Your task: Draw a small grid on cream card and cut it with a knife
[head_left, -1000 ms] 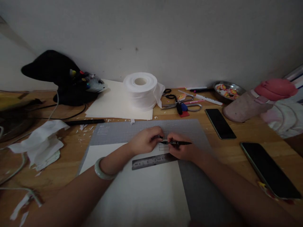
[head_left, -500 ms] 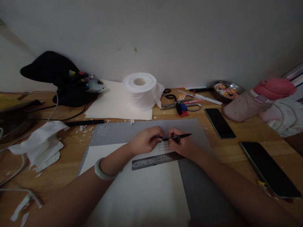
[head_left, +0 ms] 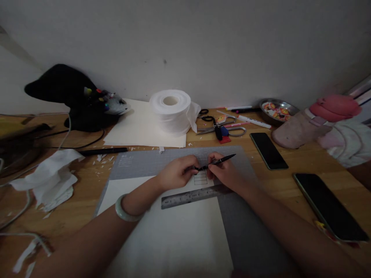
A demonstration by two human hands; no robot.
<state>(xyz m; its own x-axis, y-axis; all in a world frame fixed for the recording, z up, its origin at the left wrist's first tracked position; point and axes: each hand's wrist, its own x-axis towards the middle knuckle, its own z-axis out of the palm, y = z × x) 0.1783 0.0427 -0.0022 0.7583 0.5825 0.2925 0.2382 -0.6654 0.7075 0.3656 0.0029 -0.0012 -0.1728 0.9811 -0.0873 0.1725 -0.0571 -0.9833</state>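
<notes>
My right hand (head_left: 222, 172) is closed around a black pen (head_left: 223, 159), its back end raised to the right and its other end pointing at my left hand (head_left: 181, 171). Between the left fingertips is a small black piece (head_left: 196, 168) that looks like a pen cap; the fingers partly hide it. Both hands are over a white sheet of paper (head_left: 174, 235), where a small drawn grid of lines (head_left: 200, 178) shows between them. Below the hands, a metal ruler (head_left: 185, 198) lies across the sheet. The grey cutting mat (head_left: 246, 224) is underneath.
A toilet paper roll (head_left: 170, 112) stands on white sheets (head_left: 133, 127) at the back. Scissors (head_left: 237, 132), markers (head_left: 255, 122) and a metal bowl (head_left: 265, 116) lie right of it. Two phones (head_left: 268, 150) and a pink-lidded bottle (head_left: 301, 129) are at right; crumpled tissue (head_left: 52, 173) is at left.
My right hand has shifted slightly, and the pen now slants more steeply, its back end higher. The left hand, ruler and paper look almost unmoved.
</notes>
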